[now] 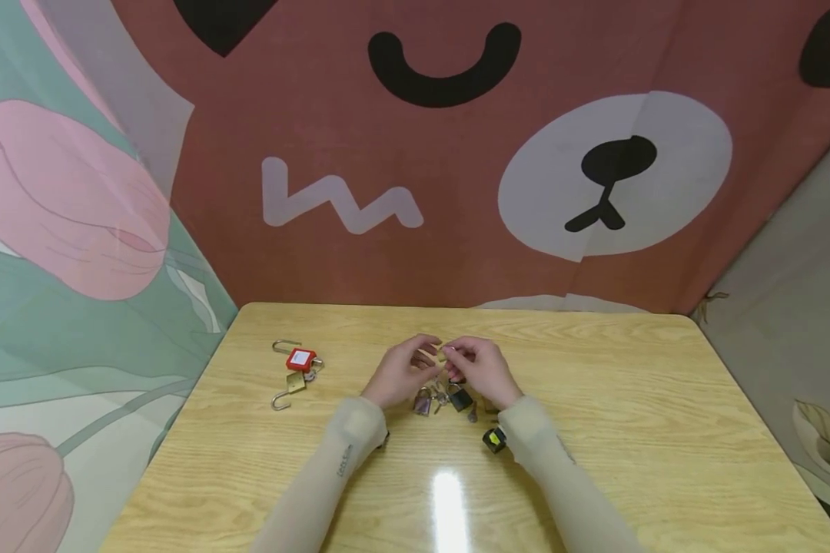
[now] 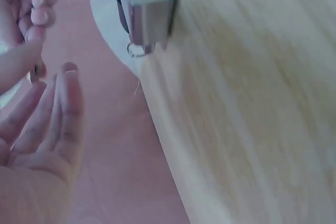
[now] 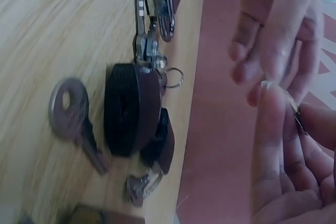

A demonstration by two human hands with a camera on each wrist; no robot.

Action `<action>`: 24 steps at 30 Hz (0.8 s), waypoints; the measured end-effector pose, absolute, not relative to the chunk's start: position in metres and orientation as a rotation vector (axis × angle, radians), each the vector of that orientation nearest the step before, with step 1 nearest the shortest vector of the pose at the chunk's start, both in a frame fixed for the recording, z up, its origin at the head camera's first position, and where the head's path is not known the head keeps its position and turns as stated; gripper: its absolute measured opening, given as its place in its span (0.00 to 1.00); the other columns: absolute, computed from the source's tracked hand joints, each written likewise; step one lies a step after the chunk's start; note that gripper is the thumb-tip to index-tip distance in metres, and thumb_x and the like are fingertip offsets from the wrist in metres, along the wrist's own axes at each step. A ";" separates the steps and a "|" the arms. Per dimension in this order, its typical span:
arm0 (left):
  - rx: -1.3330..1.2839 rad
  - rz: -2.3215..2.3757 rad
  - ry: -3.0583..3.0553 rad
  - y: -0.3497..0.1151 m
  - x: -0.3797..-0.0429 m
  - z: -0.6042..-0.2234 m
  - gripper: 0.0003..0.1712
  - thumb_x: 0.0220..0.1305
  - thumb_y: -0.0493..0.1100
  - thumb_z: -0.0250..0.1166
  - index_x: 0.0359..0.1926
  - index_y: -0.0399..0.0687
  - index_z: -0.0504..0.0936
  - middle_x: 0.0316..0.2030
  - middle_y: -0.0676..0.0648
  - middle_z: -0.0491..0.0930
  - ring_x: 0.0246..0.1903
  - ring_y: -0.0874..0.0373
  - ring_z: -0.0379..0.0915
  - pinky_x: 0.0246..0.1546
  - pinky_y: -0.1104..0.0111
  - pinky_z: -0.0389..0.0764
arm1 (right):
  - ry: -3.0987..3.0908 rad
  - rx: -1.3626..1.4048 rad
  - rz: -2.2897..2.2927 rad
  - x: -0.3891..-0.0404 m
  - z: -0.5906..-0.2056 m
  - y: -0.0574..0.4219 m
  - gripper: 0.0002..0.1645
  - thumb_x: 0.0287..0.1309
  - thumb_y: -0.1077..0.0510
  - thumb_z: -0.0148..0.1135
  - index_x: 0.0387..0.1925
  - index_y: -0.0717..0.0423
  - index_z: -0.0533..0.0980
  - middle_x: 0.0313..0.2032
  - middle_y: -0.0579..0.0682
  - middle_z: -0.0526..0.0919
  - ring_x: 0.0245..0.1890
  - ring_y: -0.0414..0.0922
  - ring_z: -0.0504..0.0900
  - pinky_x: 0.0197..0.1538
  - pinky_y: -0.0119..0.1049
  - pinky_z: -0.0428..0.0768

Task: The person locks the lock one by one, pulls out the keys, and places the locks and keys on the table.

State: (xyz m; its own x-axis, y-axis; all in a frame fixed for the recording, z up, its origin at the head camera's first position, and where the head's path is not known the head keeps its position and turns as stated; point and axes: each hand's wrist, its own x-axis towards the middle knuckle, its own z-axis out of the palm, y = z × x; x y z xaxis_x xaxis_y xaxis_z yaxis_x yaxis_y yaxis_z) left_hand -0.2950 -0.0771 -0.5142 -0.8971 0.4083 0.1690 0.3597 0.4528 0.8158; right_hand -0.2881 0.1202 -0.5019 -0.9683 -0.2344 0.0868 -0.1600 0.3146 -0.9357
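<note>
My right hand [image 1: 483, 367] pinches a small brass-coloured metal piece [image 1: 442, 355] between thumb and fingers, raised over the table. Only its thin edge [image 3: 295, 109] shows in the right wrist view, and its kind I cannot tell. Facing it, my left hand [image 1: 403, 370] has relaxed, spread fingers [image 2: 68, 108], with the tips close to the piece. Below both hands lie a silvery-purple padlock [image 1: 423, 402], a dark padlock [image 1: 459, 396] and a bunch of small keys [image 1: 440, 399]. A larger key [image 3: 71, 109] lies beside the dark padlock in the right wrist view.
At the left of the wooden table [image 1: 214, 461] lie a red padlock [image 1: 300, 360] with a white label and a brass padlock [image 1: 296, 382] with its shackle swung out. Another brownish padlock [image 3: 105, 217] is partly cut off by the frame. A printed cloth [image 1: 443, 261] hangs behind the table.
</note>
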 end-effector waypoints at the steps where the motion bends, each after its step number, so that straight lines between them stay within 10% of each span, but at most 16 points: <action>1: 0.700 1.473 2.640 -0.076 -0.295 -0.514 0.21 0.70 0.38 0.70 0.62 0.46 0.79 0.50 0.46 0.84 0.45 0.55 0.86 0.47 0.68 0.86 | 2.508 -0.372 -1.744 -0.288 -0.502 0.119 0.12 0.75 0.58 0.61 0.46 0.63 0.84 0.33 0.64 0.87 0.30 0.57 0.89 0.38 0.50 0.90; 24: 0.535 1.448 2.731 -0.079 -0.307 -0.515 0.09 0.68 0.38 0.70 0.48 0.44 0.86 0.42 0.46 0.88 0.40 0.54 0.87 0.43 0.67 0.87 | 2.766 -0.456 -1.349 -0.286 -0.504 0.117 0.23 0.71 0.58 0.65 0.65 0.55 0.78 0.49 0.54 0.88 0.48 0.51 0.87 0.52 0.48 0.86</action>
State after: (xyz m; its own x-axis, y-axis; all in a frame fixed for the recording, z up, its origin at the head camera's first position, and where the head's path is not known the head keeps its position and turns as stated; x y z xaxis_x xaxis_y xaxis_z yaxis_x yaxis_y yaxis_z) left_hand -0.3073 -0.0788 -0.5147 -0.9417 0.2995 0.1533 0.2949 0.5157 0.8044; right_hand -0.2865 0.1172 -0.5041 -0.9565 -0.2741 0.0996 -0.2473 0.5812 -0.7753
